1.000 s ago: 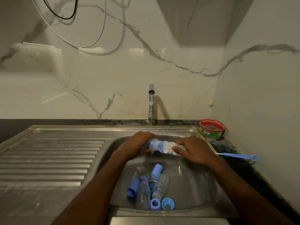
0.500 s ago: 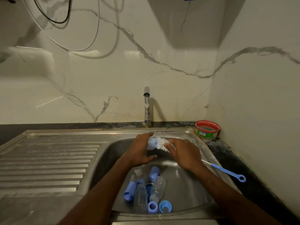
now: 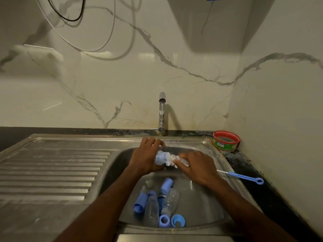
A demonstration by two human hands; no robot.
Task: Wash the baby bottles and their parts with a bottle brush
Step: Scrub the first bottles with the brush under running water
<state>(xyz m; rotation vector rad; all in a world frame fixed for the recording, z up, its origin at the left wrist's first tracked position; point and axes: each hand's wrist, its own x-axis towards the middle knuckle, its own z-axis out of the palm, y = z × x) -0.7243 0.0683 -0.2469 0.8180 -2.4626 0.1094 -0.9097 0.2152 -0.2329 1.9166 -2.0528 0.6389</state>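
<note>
Bottle [image 3: 160, 158] gripped by left hand [image 3: 146, 158], right hand [image 3: 198, 167] clasping brush [image 3: 176, 160], over sink [image 3: 206, 144].

Taking the sink basin [image 3: 206, 203] as the mark: bottles and caps [image 3: 158, 205] lie in it, the drainboard [image 3: 52, 168] lies left, the tap [image 3: 161, 114] stands behind, a tub [image 3: 226, 140] sits behind-right.

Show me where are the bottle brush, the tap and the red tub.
bottle brush [image 3: 172, 159]: head view, on its white bristles.
tap [image 3: 161, 112]: head view, on its upright metal pipe.
red tub [image 3: 226, 140]: head view, on its front wall.
</note>
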